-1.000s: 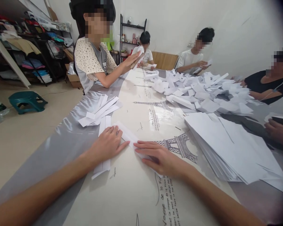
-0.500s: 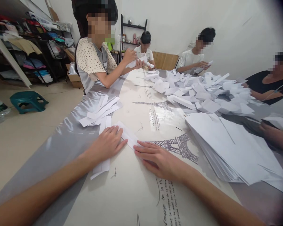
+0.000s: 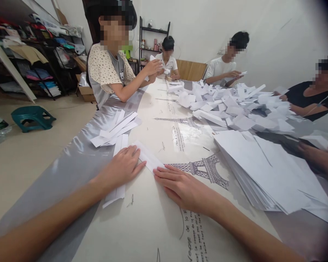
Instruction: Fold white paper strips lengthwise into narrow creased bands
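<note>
My left hand (image 3: pixel 120 167) lies flat, fingers spread, pressing on a long folded white paper strip (image 3: pixel 149 157) and on a second folded strip (image 3: pixel 117 171) under its palm. My right hand (image 3: pixel 182 186) lies flat on the near end of the same long strip, fingertips pointing left toward my left hand. Both hands rest on the table's cover (image 3: pixel 153 218), printed with Eiffel towers and script. Neither hand grips anything.
A thick stack of white sheets (image 3: pixel 265 171) lies to my right. Folded strips (image 3: pixel 114 129) pile up ahead left, and a heap of folded papers (image 3: pixel 232 105) fills the far middle. Several people sit around the table folding paper. A green stool (image 3: pixel 31 116) stands on the floor.
My right hand has slid a little left along the strip, toward me. My left hand stays put. The person at the far left has raised both hands with a paper.
</note>
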Motion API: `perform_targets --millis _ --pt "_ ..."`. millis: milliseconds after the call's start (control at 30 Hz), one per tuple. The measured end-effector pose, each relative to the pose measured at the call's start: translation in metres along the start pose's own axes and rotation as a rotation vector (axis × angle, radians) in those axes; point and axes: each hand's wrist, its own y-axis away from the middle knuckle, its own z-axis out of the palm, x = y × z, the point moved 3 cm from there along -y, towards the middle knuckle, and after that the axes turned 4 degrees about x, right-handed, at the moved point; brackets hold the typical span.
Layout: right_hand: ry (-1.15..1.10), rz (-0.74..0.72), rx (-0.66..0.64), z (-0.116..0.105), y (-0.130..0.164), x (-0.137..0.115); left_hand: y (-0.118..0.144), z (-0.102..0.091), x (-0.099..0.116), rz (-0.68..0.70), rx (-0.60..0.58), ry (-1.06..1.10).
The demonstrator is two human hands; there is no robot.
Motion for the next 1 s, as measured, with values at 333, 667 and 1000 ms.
perform_targets --millis 333,667,1000 --pt "-0.039 0.082 0.079 0.013 0.001 -0.007 0.001 0.000 0.000 -0.049 -0.007 0.018" --pt "-0.168 0.122 0.091 0.005 0.002 -0.002 -0.001 -0.003 0.004 -0.039 -0.029 0.020" --pt "-0.098 0.092 0.078 0.004 0.002 -0.004 -0.003 -0.007 0.004 -0.038 -0.104 -0.050"
